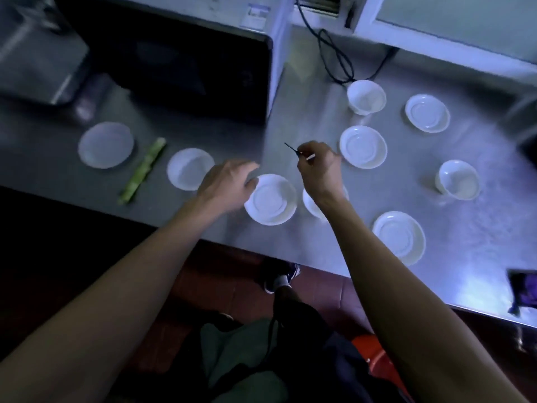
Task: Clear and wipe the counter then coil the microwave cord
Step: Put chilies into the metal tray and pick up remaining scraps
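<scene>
A steel counter [319, 251] carries several white saucers and bowls. My right hand [318, 167] pinches a thin dark stick [291, 148] above the counter's middle, over a partly hidden white bowl [311, 203]. My left hand [228, 181] hovers with relaxed fingers at the rim of a white saucer [271, 200], holding nothing. The black microwave [180, 68] stands at the back left. Its black cord [334, 56] lies in loose loops on the counter behind a white bowl [366, 97].
A green stalk [142, 171] lies between a saucer [106, 145] and a bowl [189, 168] at the left. More saucers [363, 146] [427, 113] [399, 237] and a bowl [459, 180] sit to the right. A dark cloth [526, 289] lies at the right edge.
</scene>
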Available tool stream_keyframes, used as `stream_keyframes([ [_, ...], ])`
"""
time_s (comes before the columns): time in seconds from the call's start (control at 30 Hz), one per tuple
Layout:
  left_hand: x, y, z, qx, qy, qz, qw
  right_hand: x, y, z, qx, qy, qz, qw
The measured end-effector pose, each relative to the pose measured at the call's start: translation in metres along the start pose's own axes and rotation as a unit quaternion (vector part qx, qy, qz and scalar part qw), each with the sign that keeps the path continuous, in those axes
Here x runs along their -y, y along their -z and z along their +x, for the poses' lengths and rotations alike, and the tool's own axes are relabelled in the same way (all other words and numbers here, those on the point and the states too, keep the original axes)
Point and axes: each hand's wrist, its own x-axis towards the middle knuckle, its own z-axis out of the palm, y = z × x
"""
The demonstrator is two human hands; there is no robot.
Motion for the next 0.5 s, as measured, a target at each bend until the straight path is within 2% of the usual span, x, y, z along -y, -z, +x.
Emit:
stream_keyframes([
  [0.13,0.051,0.024,-0.076,-0.038,0.052,-0.001,0.998,0.054,-0.048,-0.041,0.044,0.039,0.0,0.998],
  [0.3,0.114,0.054,-0.158,-0.063,0.116,0.012,0.991,0.121,-0.106,-0.083,0.105,0.13,-0.013,0.986],
  [0.5,0.174,0.082,-0.228,-0.11,0.216,0.002,0.97,0.193,-0.165,-0.111,0.162,0.207,0.003,0.965],
])
